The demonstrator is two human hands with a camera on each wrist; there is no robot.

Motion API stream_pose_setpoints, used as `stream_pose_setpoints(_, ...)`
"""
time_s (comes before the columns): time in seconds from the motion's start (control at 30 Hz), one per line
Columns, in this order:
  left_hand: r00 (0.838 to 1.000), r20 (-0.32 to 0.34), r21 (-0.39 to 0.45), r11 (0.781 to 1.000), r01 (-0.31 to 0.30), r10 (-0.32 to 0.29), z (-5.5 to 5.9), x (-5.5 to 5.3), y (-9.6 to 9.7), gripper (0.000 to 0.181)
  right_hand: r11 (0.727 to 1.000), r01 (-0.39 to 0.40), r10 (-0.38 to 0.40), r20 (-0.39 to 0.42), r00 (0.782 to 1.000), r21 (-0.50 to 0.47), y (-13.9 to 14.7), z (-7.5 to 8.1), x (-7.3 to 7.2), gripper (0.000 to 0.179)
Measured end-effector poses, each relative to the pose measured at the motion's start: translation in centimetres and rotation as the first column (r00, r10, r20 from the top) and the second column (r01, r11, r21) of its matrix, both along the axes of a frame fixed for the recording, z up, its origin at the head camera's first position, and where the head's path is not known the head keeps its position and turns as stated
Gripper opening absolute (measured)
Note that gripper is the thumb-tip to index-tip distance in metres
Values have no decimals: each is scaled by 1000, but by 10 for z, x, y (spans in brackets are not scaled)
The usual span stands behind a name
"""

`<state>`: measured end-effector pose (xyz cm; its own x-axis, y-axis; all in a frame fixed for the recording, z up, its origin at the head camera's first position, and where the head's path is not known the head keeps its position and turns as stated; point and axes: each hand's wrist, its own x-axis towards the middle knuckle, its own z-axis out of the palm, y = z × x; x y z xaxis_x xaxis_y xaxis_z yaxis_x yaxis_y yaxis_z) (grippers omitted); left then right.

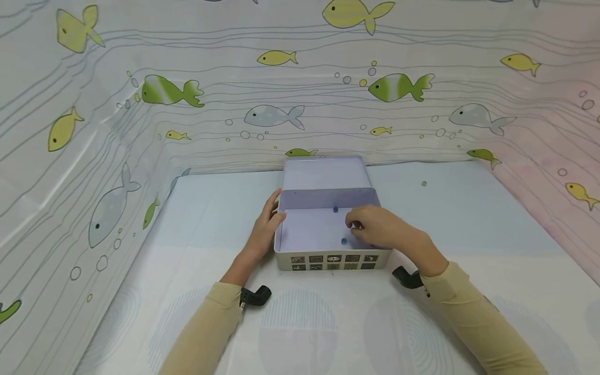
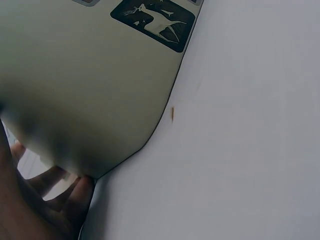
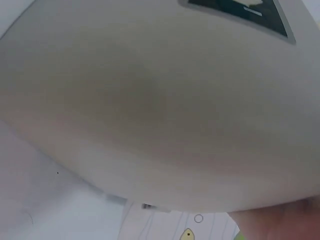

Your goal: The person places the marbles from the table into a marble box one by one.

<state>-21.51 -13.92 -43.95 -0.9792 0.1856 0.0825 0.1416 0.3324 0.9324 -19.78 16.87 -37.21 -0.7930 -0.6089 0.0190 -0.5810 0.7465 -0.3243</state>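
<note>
A shallow tin box (image 1: pixel 309 229) stands with its hinged lid (image 1: pixel 328 173) swung up at the back; its front wall bears rows of small dark pictures. My left hand (image 1: pixel 264 229) grips the left wall, thumb over the rim and fingers outside; the left wrist view shows its fingers at the box's corner. My right hand (image 1: pixel 382 226) reaches over the right wall into the box, fingers loosely bent, nothing visible between them. By its fingertips on the box floor lies a small blue piece (image 1: pixel 344 241). Another small blue piece (image 1: pixel 335 209) lies near the back wall.
A small green piece (image 1: pixel 424 183) lies on the pale tablecloth (image 1: pixel 211 229), behind and right of the box. A fish-patterned sheet (image 1: pixel 225 94) rises at the back and both sides. Wrist-worn cameras sit under both forearms, close to the box's front.
</note>
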Motion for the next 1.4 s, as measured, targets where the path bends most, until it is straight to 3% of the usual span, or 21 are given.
stream_pose_setpoints(0.2, 999, 37, 1, 1000, 10, -10, 6, 1, -2, 63, 998, 38, -37, 6, 999, -57, 6, 3, -8, 15)
stream_pose_setpoints(0.3, 999, 43, -10, 1000, 21, -20, 22, 11, 1, 65, 994, 43, -44, -4, 999, -99, 10, 4, -10, 16)
stream_pose_setpoints(0.43, 1000, 6, -11, 1000, 10, -10, 16, 9, 3, 64, 992, 27, -31, -37, 999, -121, 17, 8, -11, 17)
stream_pose_setpoints(0.53, 1000, -11, -6, 1000, -11, 11, -1, 0, 1, 62, 992, 24, -31, -54, 998, -121, 21, 12, -12, 17)
stream_pose_setpoints(0.87, 1000, -11, -13, 1000, -8, 8, -3, -2, 0, 63, 982, 52, -71, -101, 992, -182, 31, 17, -21, 20)
stream_pose_setpoints(1.13, 1000, -10, -7, 1000, -3, 3, -4, -3, -1, 63, 966, 49, -101, -198, 975, -252, 46, 14, -36, 20)
stream_pose_setpoints(1.4, 1000, -11, -10, 1000, 4, -4, -3, -3, -1, 63, 970, 127, -172, -218, 961, -207, 62, 9, -51, 21)
